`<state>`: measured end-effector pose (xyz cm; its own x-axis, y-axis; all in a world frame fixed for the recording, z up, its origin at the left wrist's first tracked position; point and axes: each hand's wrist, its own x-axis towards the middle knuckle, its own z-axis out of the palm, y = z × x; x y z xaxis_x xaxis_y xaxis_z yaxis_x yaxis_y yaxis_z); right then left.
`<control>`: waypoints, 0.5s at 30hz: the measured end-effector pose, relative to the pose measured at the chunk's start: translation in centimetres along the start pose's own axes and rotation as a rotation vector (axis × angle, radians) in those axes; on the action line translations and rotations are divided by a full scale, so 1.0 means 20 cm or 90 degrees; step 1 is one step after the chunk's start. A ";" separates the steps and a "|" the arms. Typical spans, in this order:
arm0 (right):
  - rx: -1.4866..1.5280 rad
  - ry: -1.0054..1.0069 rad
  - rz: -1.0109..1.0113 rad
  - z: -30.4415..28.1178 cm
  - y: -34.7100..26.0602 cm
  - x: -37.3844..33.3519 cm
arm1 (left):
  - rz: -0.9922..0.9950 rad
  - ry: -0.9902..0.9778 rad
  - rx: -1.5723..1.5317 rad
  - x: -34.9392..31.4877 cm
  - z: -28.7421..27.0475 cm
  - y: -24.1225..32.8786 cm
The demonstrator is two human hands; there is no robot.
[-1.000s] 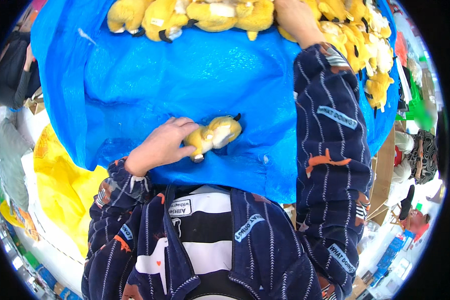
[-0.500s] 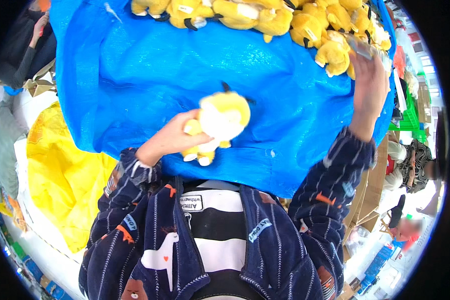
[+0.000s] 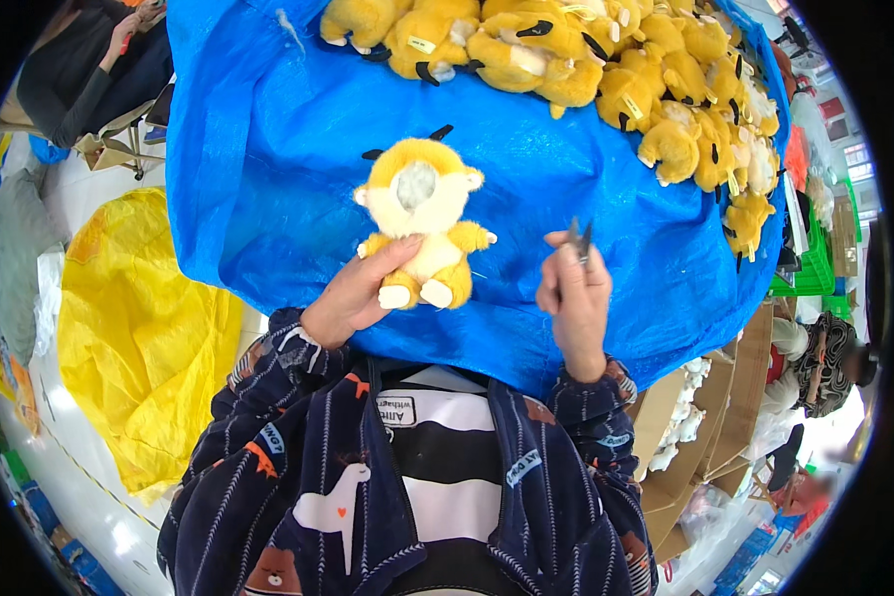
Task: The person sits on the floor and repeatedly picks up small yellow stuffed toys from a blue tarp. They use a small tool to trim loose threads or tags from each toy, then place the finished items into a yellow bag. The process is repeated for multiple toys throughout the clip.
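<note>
A yellow and cream plush toy point(image 3: 432, 256) sits upright in my left hand point(image 3: 356, 290), which grips it at its lower side with the thumb across its front. Its face holds a greyish-white oval point(image 3: 414, 184); whether that is an opening or a patch I cannot tell. Two dark strips stick out behind its head. To the right of the toy, apart from it, my right hand point(image 3: 578, 303) is closed round small metal thread snips point(image 3: 579, 240), blades pointing up. Both hands are above a blue plastic sheet point(image 3: 298, 199).
Several similar yellow plush toys point(image 3: 656, 84) lie heaped along the sheet's far and right edges. A yellow sheet point(image 3: 129, 328) is on the floor at left. Cardboard boxes point(image 3: 725, 397), one with white pieces, stand at right. Other people sit at far left and right.
My right hand has come back from the heap at the right to beside the held toy. My left hand has turned the toy upright, its front now clearly showing.
</note>
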<state>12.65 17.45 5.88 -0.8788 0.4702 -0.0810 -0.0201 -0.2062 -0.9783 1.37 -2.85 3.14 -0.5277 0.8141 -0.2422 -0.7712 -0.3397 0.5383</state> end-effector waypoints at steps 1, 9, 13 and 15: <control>-0.014 -0.043 0.007 0.02 0.02 -0.01 | 0.000 0.004 0.009 0.01 -0.01 0.00; -0.562 -0.144 -0.380 0.13 0.02 -0.08 | -0.045 0.029 -0.144 0.00 0.00 0.01; -0.609 -0.089 -0.551 0.13 0.06 -0.05 | -0.065 -0.026 -0.245 0.00 0.02 0.01; -0.637 -0.071 -0.602 0.13 0.06 -0.03 | -0.068 -0.037 -0.274 0.00 0.02 0.01</control>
<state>11.99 14.67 5.17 -0.7570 0.0045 0.6534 -0.3187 0.8705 -0.3751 1.39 -2.69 3.64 -0.4261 0.8760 -0.2260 -0.9045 -0.4078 0.1250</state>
